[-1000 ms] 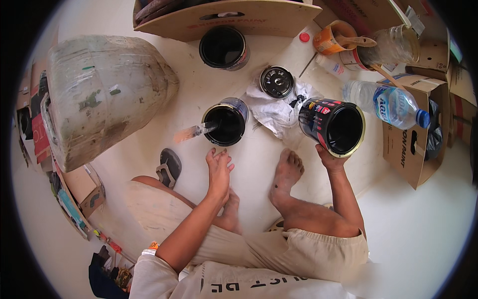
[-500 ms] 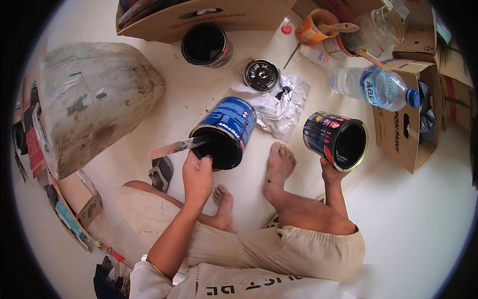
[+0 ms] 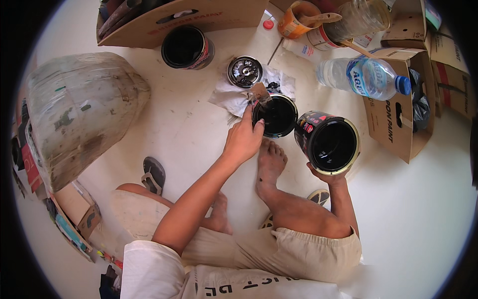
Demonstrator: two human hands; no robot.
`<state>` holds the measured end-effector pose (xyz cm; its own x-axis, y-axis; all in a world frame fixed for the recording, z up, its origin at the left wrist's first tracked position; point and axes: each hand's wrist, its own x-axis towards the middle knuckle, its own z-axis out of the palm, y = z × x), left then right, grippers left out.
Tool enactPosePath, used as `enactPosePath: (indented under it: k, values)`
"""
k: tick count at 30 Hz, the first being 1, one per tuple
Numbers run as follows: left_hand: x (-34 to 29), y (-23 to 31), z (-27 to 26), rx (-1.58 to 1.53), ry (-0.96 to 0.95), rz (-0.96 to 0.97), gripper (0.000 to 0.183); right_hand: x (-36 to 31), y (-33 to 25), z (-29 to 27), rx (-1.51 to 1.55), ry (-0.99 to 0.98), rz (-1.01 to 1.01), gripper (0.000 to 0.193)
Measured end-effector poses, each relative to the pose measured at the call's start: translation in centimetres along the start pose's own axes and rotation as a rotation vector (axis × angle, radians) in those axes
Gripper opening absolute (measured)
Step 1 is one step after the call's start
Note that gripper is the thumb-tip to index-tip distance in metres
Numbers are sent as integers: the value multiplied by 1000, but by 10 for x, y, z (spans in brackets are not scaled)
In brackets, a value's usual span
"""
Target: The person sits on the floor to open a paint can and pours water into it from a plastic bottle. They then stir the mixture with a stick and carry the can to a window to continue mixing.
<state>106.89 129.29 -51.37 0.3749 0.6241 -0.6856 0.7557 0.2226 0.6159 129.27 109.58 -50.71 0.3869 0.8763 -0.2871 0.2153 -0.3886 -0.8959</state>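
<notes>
A paint can (image 3: 283,130) full of black in its mouth is gripped at its left side by my left hand (image 3: 242,138), the fingers closed along the rim. A flat paint-smeared stick (image 3: 261,93) leans out of that can past my fingertips. My right hand (image 3: 329,173) supports a second can (image 3: 304,130) from below. This can tilts toward me, its gold rim and dark, glossy inside showing. Just beyond the left can, a round dark lid (image 3: 244,72) rests on crumpled white paper (image 3: 225,97) with black smears.
Another open can (image 3: 205,56) stands at the far left of the lid. A clear water bottle (image 3: 343,77) lies by a cardboard box (image 3: 391,117) on the right. An orange cup (image 3: 289,27) stands at the back. A large wrapped bundle (image 3: 84,114) is at left, a sandal (image 3: 155,172) nearer.
My left hand has carried its can away from me and to the right, turning it more upright. The stick's free end has swung from the left to the far side. My right hand still holds its can.
</notes>
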Motion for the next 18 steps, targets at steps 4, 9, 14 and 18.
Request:
enactPosePath:
  k: [4,9,14,18]
  values:
    - [-11,-17,7,-125,-9,8,66,23,-32,-9,-258,14,-371,112]
    - [-29,-30,5,-151,136,134,55,36,-59,-22,-580,-125,-492,121]
    - [-59,-29,-61,-68,16,208,41,40,-75,-15,-719,-203,-390,116]
    - [-68,-30,-108,76,-21,239,33,48,-103,-5,-865,-308,-315,110]
